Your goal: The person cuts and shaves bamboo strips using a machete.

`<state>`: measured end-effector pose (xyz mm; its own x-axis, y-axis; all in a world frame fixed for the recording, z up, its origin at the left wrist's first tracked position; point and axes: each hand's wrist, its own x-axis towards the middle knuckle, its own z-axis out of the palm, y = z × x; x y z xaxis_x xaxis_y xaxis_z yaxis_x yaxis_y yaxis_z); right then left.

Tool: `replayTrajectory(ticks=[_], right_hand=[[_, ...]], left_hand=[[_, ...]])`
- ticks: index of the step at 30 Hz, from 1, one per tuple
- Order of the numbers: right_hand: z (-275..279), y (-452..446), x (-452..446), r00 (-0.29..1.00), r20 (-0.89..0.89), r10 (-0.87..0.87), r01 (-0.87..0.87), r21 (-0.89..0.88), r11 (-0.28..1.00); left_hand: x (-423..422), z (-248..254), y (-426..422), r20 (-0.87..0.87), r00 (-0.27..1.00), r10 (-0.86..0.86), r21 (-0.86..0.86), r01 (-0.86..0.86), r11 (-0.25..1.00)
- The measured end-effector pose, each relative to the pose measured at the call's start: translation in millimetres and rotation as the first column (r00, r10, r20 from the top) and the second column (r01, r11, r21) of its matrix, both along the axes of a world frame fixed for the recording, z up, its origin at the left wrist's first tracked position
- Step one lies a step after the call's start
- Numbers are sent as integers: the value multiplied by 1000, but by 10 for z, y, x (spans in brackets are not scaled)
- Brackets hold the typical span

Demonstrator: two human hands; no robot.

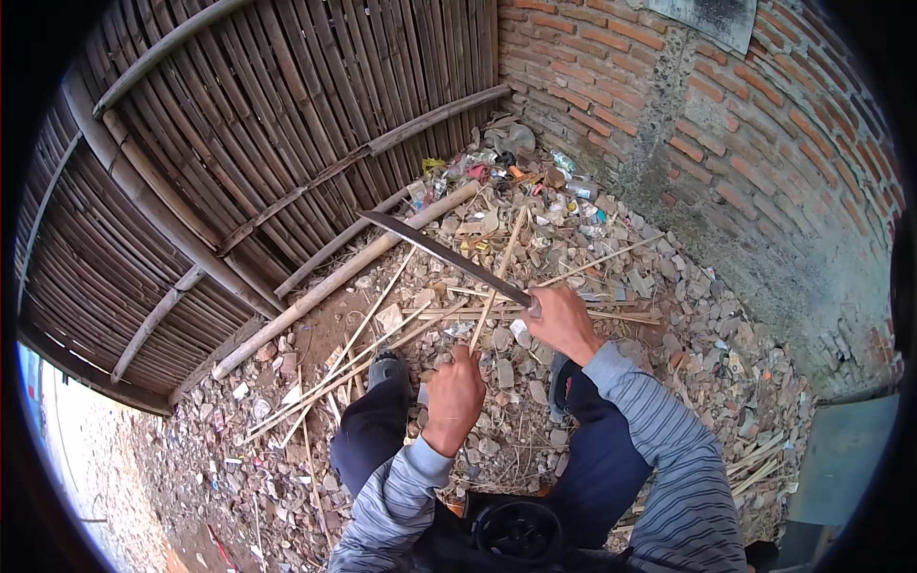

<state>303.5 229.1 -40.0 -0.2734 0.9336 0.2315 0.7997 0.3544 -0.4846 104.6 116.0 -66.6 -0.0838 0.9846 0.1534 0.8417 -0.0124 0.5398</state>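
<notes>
My right hand (561, 322) is closed round the handle of a machete (449, 256), whose long dark blade points up and to the left. Lower and to the left, my left hand (454, 392) is closed on the near end of a thin bamboo strip (501, 272) that slants up and away from me. The blade crosses over this strip in the view; whether they touch I cannot tell. Several more bamboo strips (330, 382) lie on the rubble to the left of my left hand, and others (611, 313) lie beyond my right hand.
Stones and broken brick (707, 382) cover the ground. A bamboo slat wall (287, 115) stands at the left, with a bamboo pole (353, 270) lying along its foot. A brick wall (726, 143) rises at the right. Litter (535, 172) fills the corner. My shoes (387, 366) stand on the rubble.
</notes>
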Motion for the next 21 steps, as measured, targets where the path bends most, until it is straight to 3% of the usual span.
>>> replayTrajectory(ticks=[7,14,16,21], right_hand=[[67,-372,-278,962,100,255,-252,-37,967],[145,-425,-333,970,24,241,-240,-29,970],[214,-461,-335,969,-89,230,-223,80,972],[268,-487,-320,956,-78,283,-272,127,954]], left_hand=[[29,-82,27,-144,990,0,8,1,1000],[-26,35,33,-163,985,62,13,-61,998],[-55,-8,48,-166,984,65,15,-63,998],[-129,-182,75,-196,980,41,63,-29,998]])
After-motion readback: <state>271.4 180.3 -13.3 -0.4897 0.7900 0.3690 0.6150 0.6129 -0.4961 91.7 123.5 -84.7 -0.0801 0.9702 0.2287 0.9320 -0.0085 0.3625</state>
